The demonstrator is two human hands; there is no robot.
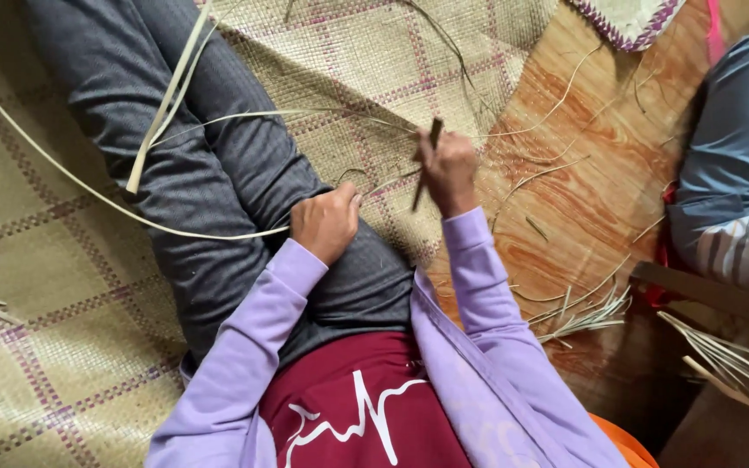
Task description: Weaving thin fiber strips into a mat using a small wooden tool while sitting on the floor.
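On the woven mat (pixel 374 52), a pale strip (pixel 175 227) is being pinched by the left hand (pixel 326 222) & split w/ a dark blade (pixel 427 163) gripped in the right hand (pixel 448 172); most of the strip's length is still lying unsplit, cut slivers (pixel 584 317) near the mat's right edge.

Pale straw-coloured strips (pixel 166 95) cross dark grey trousers (pixel 218 173); lilac sleeves (pixel 253 347) frame a maroon top (pixel 366 407) with a white zigzag line. The tan woven mat (pixel 45 286) carries purple checks, beside an orange-brown wood-grain floor (pixel 600 156); a dark, possibly brown tool (pixel 426 165) at centre
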